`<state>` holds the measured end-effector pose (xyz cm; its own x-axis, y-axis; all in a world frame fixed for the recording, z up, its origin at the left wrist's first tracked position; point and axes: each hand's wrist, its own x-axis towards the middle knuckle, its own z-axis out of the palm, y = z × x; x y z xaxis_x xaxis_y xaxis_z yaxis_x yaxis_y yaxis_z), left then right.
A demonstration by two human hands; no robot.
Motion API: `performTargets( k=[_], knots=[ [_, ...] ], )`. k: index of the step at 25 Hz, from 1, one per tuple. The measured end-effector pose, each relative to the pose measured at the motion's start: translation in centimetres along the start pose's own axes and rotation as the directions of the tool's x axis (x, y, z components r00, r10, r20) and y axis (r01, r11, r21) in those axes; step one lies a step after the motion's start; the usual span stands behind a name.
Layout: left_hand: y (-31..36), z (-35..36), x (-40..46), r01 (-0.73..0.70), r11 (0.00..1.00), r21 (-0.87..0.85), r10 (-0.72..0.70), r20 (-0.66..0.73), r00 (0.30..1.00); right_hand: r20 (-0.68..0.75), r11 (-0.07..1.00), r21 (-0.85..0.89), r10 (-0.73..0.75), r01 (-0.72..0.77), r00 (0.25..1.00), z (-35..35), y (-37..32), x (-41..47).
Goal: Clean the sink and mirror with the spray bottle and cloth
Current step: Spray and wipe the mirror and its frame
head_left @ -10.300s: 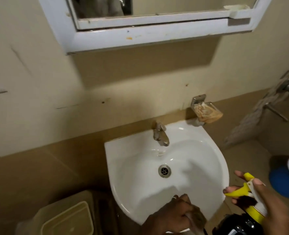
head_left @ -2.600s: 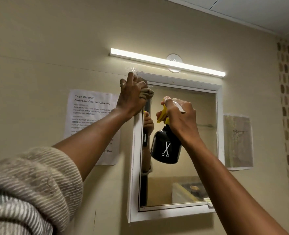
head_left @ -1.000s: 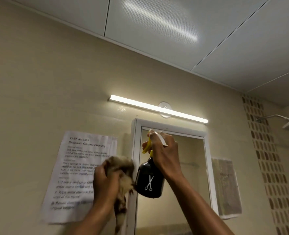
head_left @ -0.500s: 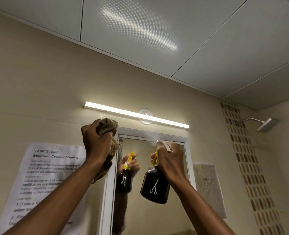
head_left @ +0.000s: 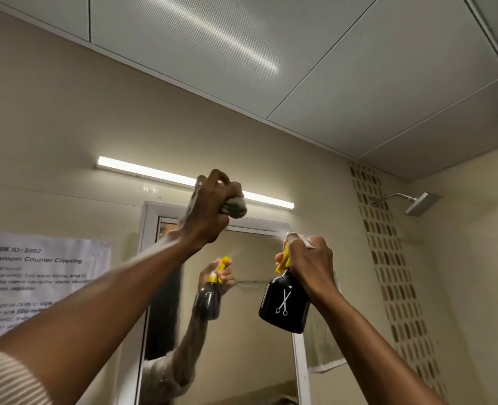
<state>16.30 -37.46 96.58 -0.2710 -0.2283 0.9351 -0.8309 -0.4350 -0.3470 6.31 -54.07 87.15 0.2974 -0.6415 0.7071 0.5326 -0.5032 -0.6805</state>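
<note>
The left hand (head_left: 205,213) is raised in front of the top edge of the white-framed wall mirror (head_left: 241,331), its fingers (head_left: 212,182) curled tight round a bunched grey-brown cloth (head_left: 236,207), so that the wad sits just below the lit white strip light (head_left: 142,169). The right hand (head_left: 307,266) grips the neck of the black spray bottle with the yellow trigger and white scissors mark (head_left: 284,304); the forefinger lies up along the white spray head and the other fingers wrap the trigger. Whether the trigger is squeezed right now cannot be told, though a faint streak runs from the nozzle toward the upper glass.

The step in hand looks to be wetting the upper mirror before wiping it. To do it well, the nozzle should face the glass squarely rather than the frame or the wall, with short squeezes so the liquid does not run down in streaks. The cloth hand would do better a little aside from the spray line while spraying, then come down flat onto the glass; opening the wad so that more of the fabric meets the mirror should give a cleaner pass than a tight ball. Working from the top edge downward in overlapping strokes would catch drips. The printed paper task sheet (head_left: 37,282) taped just left of the frame could get wet from overspray, so aim away from that side. The sink is out of view.
</note>
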Motion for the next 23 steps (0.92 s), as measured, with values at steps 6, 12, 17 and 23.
performTargets(
  k=[6,12,17,23],
  knots=[
    [1.4,7.2,2.7,-0.247,0.954,0.169,0.207,0.222,0.953,-0.042,0.998,-0.034,0.043,-0.044,0.998,-3.1,1.7,1.5],
    [3.0,14.6,5.1,-0.502,0.837,0.216,0.398,0.388,0.831,-0.011,0.995,-0.095,-0.011,0.01,1.0,-6.1,1.7,1.9],
    [3.6,18.4,7.1,-0.53,0.824,0.201,0.339,0.575,0.745,0.03,0.982,-0.157,-0.098,0.102,0.995,-8.2,1.9,2.2],
    [0.5,17.7,7.5,0.075,0.986,-0.146,0.027,0.595,0.804,0.047,0.973,-0.174,-0.146,0.152,0.988,-10.2,2.8,1.7]
  ],
)
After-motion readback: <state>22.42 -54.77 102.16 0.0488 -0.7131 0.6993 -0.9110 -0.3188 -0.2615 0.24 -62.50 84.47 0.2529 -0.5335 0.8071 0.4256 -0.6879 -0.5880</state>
